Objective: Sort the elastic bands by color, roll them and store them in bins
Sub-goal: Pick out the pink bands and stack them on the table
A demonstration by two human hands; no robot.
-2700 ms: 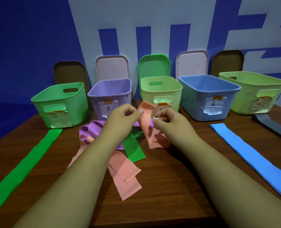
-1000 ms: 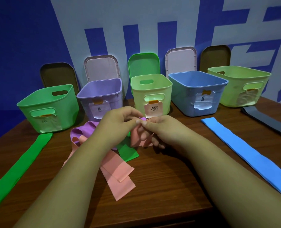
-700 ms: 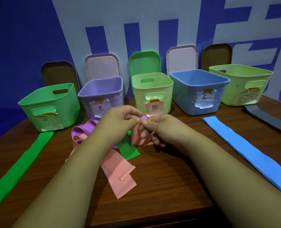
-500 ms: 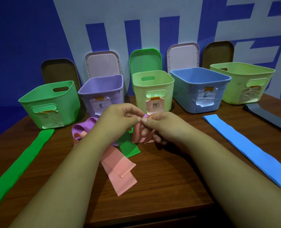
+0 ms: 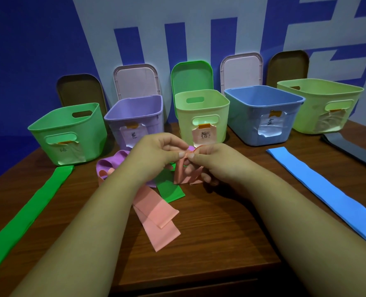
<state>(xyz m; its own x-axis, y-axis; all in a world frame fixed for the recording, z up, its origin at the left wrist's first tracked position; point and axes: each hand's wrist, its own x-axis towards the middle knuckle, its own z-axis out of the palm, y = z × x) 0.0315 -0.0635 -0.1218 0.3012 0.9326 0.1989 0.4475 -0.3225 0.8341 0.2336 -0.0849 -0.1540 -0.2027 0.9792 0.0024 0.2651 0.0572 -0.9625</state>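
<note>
A: The left hand (image 5: 156,155) and right hand (image 5: 216,161): how are they held?
B: Curled. A pink band (image 5: 185,175) is pinched by both sets of fingertips, just above the table (image 5: 220,221).
A: And around them?
B: A purple band (image 5: 111,163) and a green band (image 5: 170,189) are heaped beneath. A pale yellow bin (image 5: 201,116) is stood behind.

Staged indoor workstation: wooden table (image 5: 210,243), labelled bins (image 5: 263,116) lined along table's far edge, blue-white lettered wall (image 5: 199,28) behind table

Left hand (image 5: 156,156), right hand (image 5: 214,159) pinch pink band (image 5: 185,174).
</note>
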